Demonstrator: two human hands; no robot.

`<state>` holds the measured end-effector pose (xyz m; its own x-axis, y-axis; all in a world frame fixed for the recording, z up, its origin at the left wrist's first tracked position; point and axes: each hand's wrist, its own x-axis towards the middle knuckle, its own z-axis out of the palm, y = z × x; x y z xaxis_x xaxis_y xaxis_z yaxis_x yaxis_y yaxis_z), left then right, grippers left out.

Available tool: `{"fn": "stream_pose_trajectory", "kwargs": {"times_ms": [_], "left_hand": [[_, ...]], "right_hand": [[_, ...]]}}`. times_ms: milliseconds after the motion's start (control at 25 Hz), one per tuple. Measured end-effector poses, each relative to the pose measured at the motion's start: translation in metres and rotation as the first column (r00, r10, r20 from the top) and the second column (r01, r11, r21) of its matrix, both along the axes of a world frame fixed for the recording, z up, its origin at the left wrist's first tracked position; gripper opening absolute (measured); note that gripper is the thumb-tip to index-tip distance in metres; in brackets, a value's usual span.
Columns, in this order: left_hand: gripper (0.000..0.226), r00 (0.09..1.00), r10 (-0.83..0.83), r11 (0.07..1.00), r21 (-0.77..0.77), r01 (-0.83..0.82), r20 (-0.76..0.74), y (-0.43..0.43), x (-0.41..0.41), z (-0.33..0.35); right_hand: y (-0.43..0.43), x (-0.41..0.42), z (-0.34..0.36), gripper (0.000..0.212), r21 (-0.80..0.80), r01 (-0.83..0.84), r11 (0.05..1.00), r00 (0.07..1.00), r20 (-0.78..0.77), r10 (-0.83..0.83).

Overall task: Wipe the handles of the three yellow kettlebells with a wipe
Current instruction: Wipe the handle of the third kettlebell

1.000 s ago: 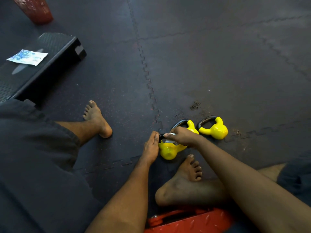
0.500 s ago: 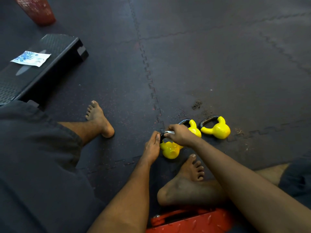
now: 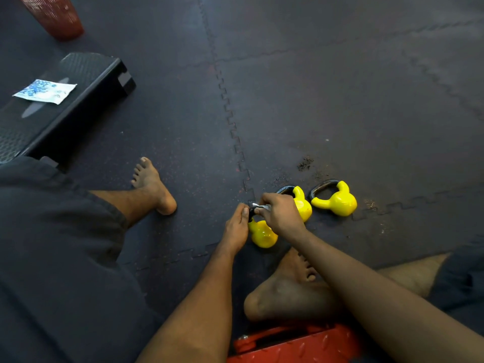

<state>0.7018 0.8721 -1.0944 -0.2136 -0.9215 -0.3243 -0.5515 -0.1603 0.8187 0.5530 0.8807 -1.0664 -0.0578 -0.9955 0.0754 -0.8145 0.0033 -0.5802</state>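
Three small yellow kettlebells with black handles lie on the dark floor mat. The nearest kettlebell (image 3: 262, 233) sits between my hands. My left hand (image 3: 237, 227) holds it at the black handle's left side. My right hand (image 3: 279, 215) pinches a small white wipe (image 3: 259, 206) against that handle. The middle kettlebell (image 3: 303, 205) lies just behind my right hand, partly hidden by it. Further right, the third kettlebell (image 3: 337, 199) lies apart from both hands.
My bare feet (image 3: 154, 187) and legs frame the spot. A black step platform (image 3: 65, 100) at the left carries a blue-white wipe packet (image 3: 45, 90). A red basket (image 3: 53, 14) stands top left. A red metal object (image 3: 296, 344) lies under my right leg.
My hands stay on the nearest kettlebell's handle; the right hand with the wipe has shifted slightly along it. The other two kettlebells have not moved.
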Motion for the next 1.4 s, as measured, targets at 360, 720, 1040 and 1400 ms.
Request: {"fn": "stream_pose_trajectory", "kwargs": {"times_ms": [360,720,1040,1400], "left_hand": [[0.032,1.0,0.006,1.0,-0.011,-0.006,-0.002,0.0,-0.007,0.001],[0.031,1.0,0.023,1.0,0.006,-0.023,0.0,-0.002,0.002,-0.002],[0.029,0.999,0.005,1.0,0.016,-0.004,-0.046,0.0,-0.007,0.003],[0.026,0.999,0.053,0.998,-0.022,-0.054,-0.004,0.0,0.003,0.001]], "right_hand": [[-0.005,-0.027,0.001,0.062,0.284,0.152,0.947,0.987,-0.093,-0.131],[0.003,0.009,-0.005,0.031,-0.013,0.188,0.982,0.981,0.058,-0.187],[0.021,0.007,-0.025,0.013,-0.312,0.18,0.933,0.984,0.048,-0.174],[0.016,0.008,-0.036,0.034,-0.283,0.181,0.942,0.983,0.047,-0.175]]}}
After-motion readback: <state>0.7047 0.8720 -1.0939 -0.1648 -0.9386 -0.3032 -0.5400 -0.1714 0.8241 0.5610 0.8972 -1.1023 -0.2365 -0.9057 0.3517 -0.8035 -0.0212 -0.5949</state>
